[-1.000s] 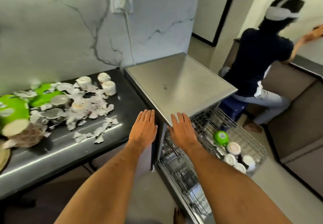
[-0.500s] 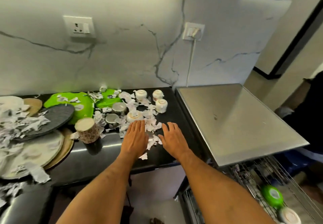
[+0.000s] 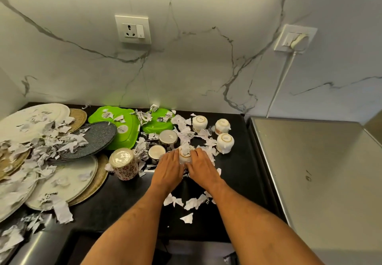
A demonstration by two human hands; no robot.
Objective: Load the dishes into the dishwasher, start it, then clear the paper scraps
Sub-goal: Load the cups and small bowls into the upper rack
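Moved forward from the near edge of the scrap patch half a second ago, and now closed in from either side on one small white cup, upside down on the black counter. Left hand against the cup's left wall, fingers pointing away and lightly bent round it; right hand against the right wall in the same way, so held between both. Cannot tell whether lifted or standing on the counter.

Pale, glossy, with a thin brownish ring round the upturned base and a torn paper scrap lying across the top. Placed near the middle of the counter, amid the paper scraps, just right of two upturned steel cups.

Three more white cups of the same kind, also upside down, further back and to the right. A patterned mug with red flowers, upside down, to the left. Behind, green plastic plates and a dark speckled plate; at far left, pale plates on woven mats, littered with scraps. To the right, the steel top of the dishwasher, just beside the counter.
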